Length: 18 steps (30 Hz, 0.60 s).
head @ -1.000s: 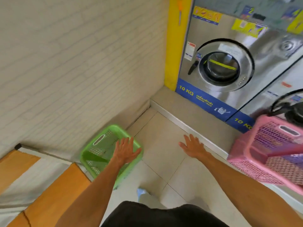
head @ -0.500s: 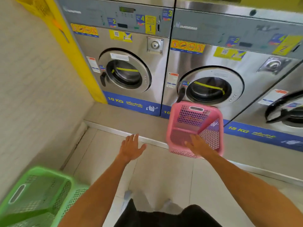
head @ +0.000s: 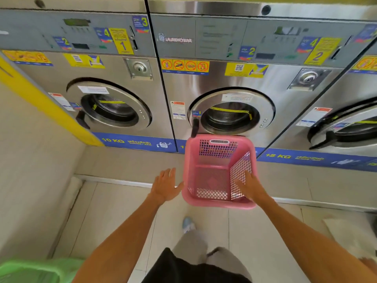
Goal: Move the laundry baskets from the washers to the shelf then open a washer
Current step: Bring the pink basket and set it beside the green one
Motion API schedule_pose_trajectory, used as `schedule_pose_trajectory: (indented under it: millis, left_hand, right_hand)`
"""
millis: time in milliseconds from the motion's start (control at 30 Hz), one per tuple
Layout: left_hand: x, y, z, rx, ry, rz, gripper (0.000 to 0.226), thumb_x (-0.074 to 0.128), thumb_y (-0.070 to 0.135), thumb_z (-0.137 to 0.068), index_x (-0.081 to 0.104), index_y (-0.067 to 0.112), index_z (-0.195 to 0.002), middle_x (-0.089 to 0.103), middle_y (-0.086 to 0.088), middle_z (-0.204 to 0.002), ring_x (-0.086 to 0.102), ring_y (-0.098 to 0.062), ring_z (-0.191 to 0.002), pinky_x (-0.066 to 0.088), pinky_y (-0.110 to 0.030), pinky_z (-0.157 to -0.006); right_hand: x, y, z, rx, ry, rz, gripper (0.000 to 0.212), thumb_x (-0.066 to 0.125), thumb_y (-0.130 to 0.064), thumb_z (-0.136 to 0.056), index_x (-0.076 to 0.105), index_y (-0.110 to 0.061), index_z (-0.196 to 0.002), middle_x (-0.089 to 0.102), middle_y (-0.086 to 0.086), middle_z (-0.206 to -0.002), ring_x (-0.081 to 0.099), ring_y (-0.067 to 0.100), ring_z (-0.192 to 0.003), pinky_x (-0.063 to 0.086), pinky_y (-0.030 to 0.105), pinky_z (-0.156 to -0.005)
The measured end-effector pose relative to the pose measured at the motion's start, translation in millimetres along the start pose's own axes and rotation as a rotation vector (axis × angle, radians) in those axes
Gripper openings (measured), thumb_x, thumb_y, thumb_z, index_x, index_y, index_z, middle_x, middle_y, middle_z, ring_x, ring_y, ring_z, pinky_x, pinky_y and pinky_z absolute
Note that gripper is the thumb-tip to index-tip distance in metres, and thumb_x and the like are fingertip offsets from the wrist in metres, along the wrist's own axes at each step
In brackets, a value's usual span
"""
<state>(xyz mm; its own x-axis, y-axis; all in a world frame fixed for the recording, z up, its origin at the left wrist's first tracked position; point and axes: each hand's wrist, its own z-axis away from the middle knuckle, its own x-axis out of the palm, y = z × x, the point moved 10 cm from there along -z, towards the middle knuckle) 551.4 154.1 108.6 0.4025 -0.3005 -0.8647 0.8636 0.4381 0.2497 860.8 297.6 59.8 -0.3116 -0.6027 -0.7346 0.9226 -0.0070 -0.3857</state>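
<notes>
The pink basket stands on the raised step in front of the middle washer, tipped so its open mouth faces the person, and it is the one still to be lifted. The likeliest trouble, as I judge it, is a lopsided pick-up: if only one side is caught, the light plastic could swing, knock the black door handle just above its far rim, or slide off the step onto the tiled floor. A second risk lies low at the left, where a green basket sits near the person's feet and could be kicked on stepping back.

The left hand is spread flat, fingers apart, gripping nothing; its thumb reaches toward the basket's left rim, and whether it touches I cannot tell. The right hand is also open, fingers extended, lying over the basket's right mesh wall near the front corner; it looks to be at or against the mesh, not curled around it. Neither hand has a hold yet.
</notes>
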Motion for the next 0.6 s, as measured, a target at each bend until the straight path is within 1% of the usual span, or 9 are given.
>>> schedule_pose_trajectory:
  millis: [67,100,167,233,300,367,400,500,600]
  left_hand:
    - [5,3,-22,-0.012,-0.028,-0.002,0.086,0.032,0.067,-0.083,0.032,0.010,-0.148,0.043,-0.011,-0.147,0.040,-0.032,-0.133,0.037,-0.046,-0.104]
    - [9,5,-33,-0.016,-0.037,0.003,0.086,0.032,0.066,-0.083,0.031,0.010,-0.148,0.043,-0.011,-0.147,0.041,-0.032,-0.133,0.037,-0.046,-0.103]
    - [19,6,-56,-0.034,-0.048,0.028,0.076,0.046,0.055,-0.091,0.028,0.010,-0.150,0.040,-0.012,-0.149,0.040,-0.033,-0.134,0.038,-0.046,-0.103]
    - [35,7,-80,-0.057,-0.065,0.063,0.074,0.053,0.045,-0.093,0.024,0.010,-0.152,0.037,-0.013,-0.150,0.039,-0.034,-0.134,0.039,-0.048,-0.102]
    - [57,8,-104,-0.078,-0.091,0.098,0.075,0.055,0.040,-0.094,0.020,0.009,-0.153,0.033,-0.014,-0.152,0.038,-0.036,-0.135,0.040,-0.050,-0.103]
    - [82,8,-127,-0.109,-0.121,0.162,0.076,0.057,0.035,-0.094,0.018,0.009,-0.154,0.030,-0.015,-0.154,0.036,-0.037,-0.136,0.040,-0.052,-0.104]
    - [94,7,-138,-0.130,-0.112,0.196,0.076,0.057,0.033,-0.094,0.018,0.009,-0.154,0.030,-0.016,-0.153,0.036,-0.037,-0.136,0.040,-0.053,-0.104]
    - [128,4,-175,-0.177,-0.071,0.287,0.078,0.060,0.030,-0.094,0.016,0.011,-0.155,0.032,-0.020,-0.150,0.038,-0.042,-0.134,0.039,-0.057,-0.103]
    - [154,-1,-208,-0.237,0.001,0.349,0.081,0.060,0.027,-0.093,0.012,0.010,-0.157,0.031,-0.024,-0.148,0.037,-0.045,-0.132,0.038,-0.059,-0.104]
  right_hand:
    - [-2,10,-21,0.023,0.017,-0.029,0.063,0.053,-0.042,-0.096,0.037,-0.006,-0.146,0.044,0.022,-0.147,0.048,0.041,-0.129,0.043,0.051,-0.106]
    - [-2,19,-33,0.044,0.023,-0.024,0.064,0.052,-0.042,-0.096,0.036,-0.006,-0.147,0.044,0.022,-0.147,0.048,0.041,-0.129,0.043,0.052,-0.106]
    - [1,40,-60,0.079,0.032,-0.013,0.074,0.046,-0.053,-0.090,0.034,-0.008,-0.147,0.046,0.022,-0.143,0.049,0.042,-0.126,0.044,0.054,-0.104]
    - [10,69,-93,0.087,0.059,-0.001,0.084,0.035,-0.064,-0.079,0.038,-0.009,-0.142,0.051,0.020,-0.134,0.051,0.043,-0.120,0.047,0.055,-0.099]
    - [18,94,-124,0.108,0.083,0.039,0.076,0.041,-0.057,-0.082,0.039,-0.005,-0.137,0.052,0.021,-0.126,0.053,0.045,-0.113,0.048,0.055,-0.093]
    - [16,95,-141,0.119,0.084,0.073,0.066,0.053,-0.038,-0.089,0.034,-0.003,-0.141,0.048,0.022,-0.128,0.052,0.046,-0.113,0.048,0.055,-0.091]
    - [18,100,-152,0.109,0.096,0.081,0.068,0.056,-0.032,-0.091,0.029,-0.002,-0.145,0.046,0.022,-0.132,0.051,0.046,-0.114,0.049,0.055,-0.091]
    - [21,116,-175,0.172,0.129,0.051,0.077,0.057,-0.029,-0.093,0.016,-0.002,-0.151,0.041,0.024,-0.138,0.050,0.048,-0.119,0.049,0.059,-0.092]
    - [22,134,-194,0.266,0.187,-0.005,0.076,0.052,-0.030,-0.094,0.011,-0.010,-0.154,0.042,0.025,-0.140,0.053,0.050,-0.117,0.048,0.060,-0.090]
